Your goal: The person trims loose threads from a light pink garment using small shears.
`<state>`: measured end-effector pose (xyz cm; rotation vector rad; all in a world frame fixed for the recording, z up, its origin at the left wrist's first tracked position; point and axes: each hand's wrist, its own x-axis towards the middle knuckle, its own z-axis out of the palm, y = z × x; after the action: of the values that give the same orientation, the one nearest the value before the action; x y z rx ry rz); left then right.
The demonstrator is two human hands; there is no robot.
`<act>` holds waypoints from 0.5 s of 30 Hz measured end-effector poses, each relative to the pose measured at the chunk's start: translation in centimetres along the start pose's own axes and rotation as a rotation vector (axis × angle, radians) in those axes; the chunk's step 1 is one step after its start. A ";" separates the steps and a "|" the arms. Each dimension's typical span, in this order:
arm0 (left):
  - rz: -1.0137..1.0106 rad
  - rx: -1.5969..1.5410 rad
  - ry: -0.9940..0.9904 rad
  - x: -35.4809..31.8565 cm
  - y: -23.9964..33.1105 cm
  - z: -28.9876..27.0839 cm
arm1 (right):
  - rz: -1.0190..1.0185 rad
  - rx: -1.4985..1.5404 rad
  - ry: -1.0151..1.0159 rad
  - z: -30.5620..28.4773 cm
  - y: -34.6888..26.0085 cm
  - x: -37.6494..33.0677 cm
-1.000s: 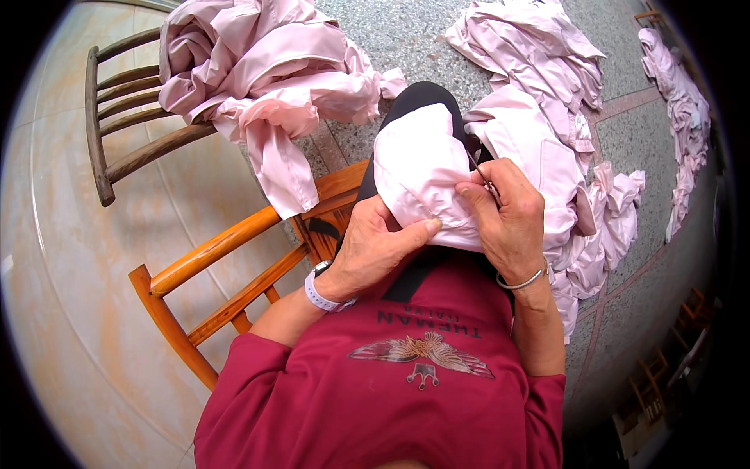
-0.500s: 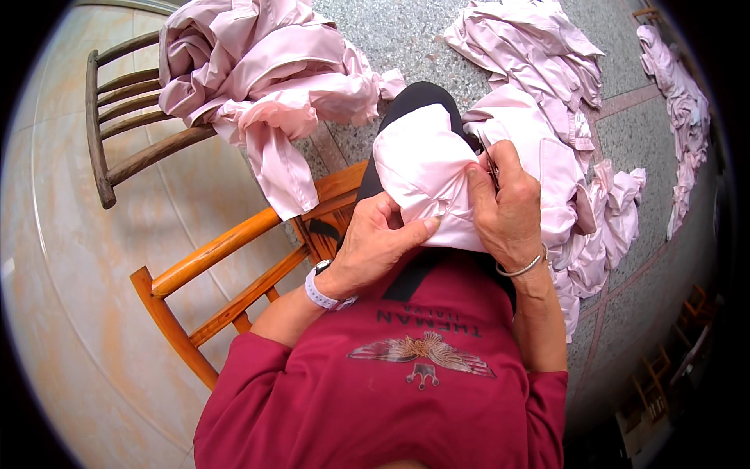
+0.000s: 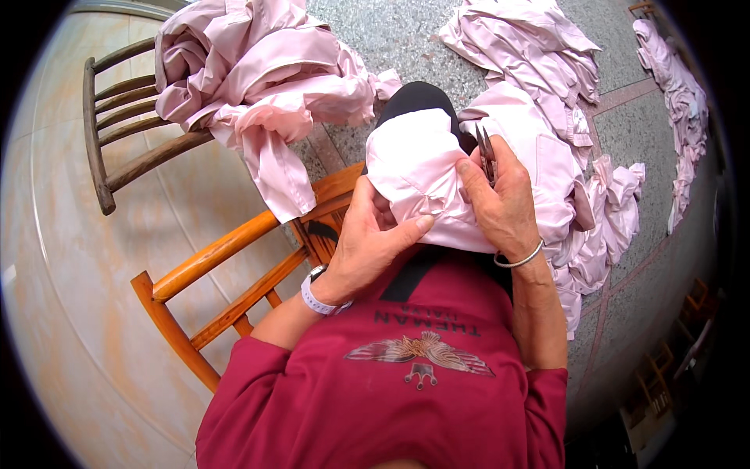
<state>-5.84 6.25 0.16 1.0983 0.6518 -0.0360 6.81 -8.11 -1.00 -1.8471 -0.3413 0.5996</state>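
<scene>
A pale pink garment (image 3: 414, 156) lies bunched over my lap, its cloth gathered into creases between my hands. My left hand (image 3: 367, 242) grips its near left side, thumb on top and fingers curled beneath the fabric. In my right hand (image 3: 504, 203) is a pair of dark thread snips (image 3: 487, 152), blades pointing away from me and slightly apart. That hand's thumb and fingertips also touch the creased cloth. More of the pink fabric spreads over my right leg.
Pink garments (image 3: 258, 70) are heaped on a dark wooden chair (image 3: 98, 133) at the far left. An orange wooden chair (image 3: 219, 258) stands beside my left arm. Other pink garments (image 3: 523, 47) lie ahead and to the right above the speckled floor (image 3: 625, 70).
The snips have turned upward in my right hand, so their blades now show above the cloth. My left hand has shifted slightly left with the fabric.
</scene>
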 end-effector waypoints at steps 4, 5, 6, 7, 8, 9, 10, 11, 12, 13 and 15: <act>0.526 0.301 0.208 0.0 -1.7 -2.6 | -0.015 -0.042 -0.020 0.1 -0.7 0.2; 0.686 0.396 0.251 0.3 -1.2 -2.7 | -0.033 -0.062 -0.012 0.1 -0.8 0.2; 0.710 0.536 0.187 -0.3 -0.5 -2.4 | -0.051 -0.082 -0.003 0.1 -0.9 0.2; 0.789 0.701 0.089 -0.2 0.4 -1.9 | -0.077 -0.102 -0.001 0.2 -1.1 0.4; 0.829 0.804 0.031 -0.2 0.5 -1.4 | -0.070 -0.094 -0.009 0.2 -1.0 0.5; 0.867 0.906 -0.029 -0.2 0.4 -0.8 | -0.064 -0.086 -0.017 0.2 -0.8 0.5; 0.845 0.962 -0.060 -0.3 0.1 -0.6 | -0.050 -0.078 -0.017 0.1 -0.6 0.4; 0.860 1.011 -0.045 -0.1 -0.1 -0.5 | -0.050 -0.066 -0.017 0.2 -0.7 0.4; 0.876 1.059 -0.030 0.1 -0.3 -0.5 | -0.049 -0.055 -0.016 0.3 -1.0 0.4; 0.890 1.108 -0.014 0.3 -0.5 -0.5 | -0.048 -0.042 -0.017 0.3 -1.0 0.4; 0.929 1.099 -0.048 0.5 -0.7 -0.6 | -0.066 -0.077 -0.004 0.2 -0.9 0.3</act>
<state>-5.92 6.59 -0.83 2.3685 -0.0402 0.4245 6.98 -7.46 -0.28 -1.9011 -0.4315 0.5518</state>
